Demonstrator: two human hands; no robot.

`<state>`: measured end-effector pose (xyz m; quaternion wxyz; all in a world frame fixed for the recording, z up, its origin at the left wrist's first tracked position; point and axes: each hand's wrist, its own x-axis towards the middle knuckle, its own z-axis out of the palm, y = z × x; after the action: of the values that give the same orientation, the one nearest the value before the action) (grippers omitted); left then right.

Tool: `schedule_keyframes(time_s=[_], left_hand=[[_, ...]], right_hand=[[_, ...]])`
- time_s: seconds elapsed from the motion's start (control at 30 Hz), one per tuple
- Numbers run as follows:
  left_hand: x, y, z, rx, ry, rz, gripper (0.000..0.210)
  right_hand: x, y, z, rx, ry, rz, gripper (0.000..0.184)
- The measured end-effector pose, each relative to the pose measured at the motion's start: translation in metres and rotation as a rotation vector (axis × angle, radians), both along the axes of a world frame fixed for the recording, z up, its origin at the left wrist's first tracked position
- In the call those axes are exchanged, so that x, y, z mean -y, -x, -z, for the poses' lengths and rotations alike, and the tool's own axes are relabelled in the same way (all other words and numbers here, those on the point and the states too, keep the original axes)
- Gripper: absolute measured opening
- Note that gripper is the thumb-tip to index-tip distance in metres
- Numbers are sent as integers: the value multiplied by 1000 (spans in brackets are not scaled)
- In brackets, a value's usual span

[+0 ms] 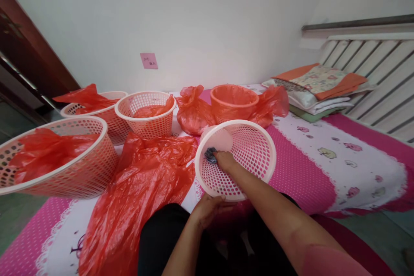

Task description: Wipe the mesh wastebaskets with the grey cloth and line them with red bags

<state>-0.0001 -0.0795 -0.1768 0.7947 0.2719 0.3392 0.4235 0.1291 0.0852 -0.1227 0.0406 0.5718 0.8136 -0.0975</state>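
A pale pink perforated plastic basket [255, 151] lies tipped in front of me, its open mouth toward me. My left hand [208, 209] grips its lower rim, fingers bent around the edge. Inside the basket, my right hand [225, 161] is closed on a crumpled dark grey cloth [211, 155], which is against the inner wall near the base. Part of the cloth is hidden in my fingers. To the left of this basket, a large red plastic bag [139, 194] lies spread over the bed.
Several more baskets [145, 118] with red bags in them stand on the left. By the wall is a basket [234, 97] lined with red plastic, between bulging red bags [194, 114]. Folded bedding [323, 86] is stacked near the white slatted headboard [378, 77]. A pink note [149, 61] is on the wall.
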Motion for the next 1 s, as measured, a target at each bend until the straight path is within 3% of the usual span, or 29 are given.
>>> schedule_keyframes(time_s=[0.37, 0.53, 0.77, 1.0], left_hand=[[4, 4, -25, 1, 21, 42, 47], [4, 4, -26, 11, 32, 26, 52], [5, 2, -24, -5, 33, 13, 62], [7, 4, -37, -23, 51, 8, 56]], right_hand=[[8, -4, -7, -44, 46, -10, 32], [21, -5, -15, -68, 39, -17, 22], [46, -16, -25, -136, 5, -31, 34], [65, -23, -28, -176, 2, -19, 38]])
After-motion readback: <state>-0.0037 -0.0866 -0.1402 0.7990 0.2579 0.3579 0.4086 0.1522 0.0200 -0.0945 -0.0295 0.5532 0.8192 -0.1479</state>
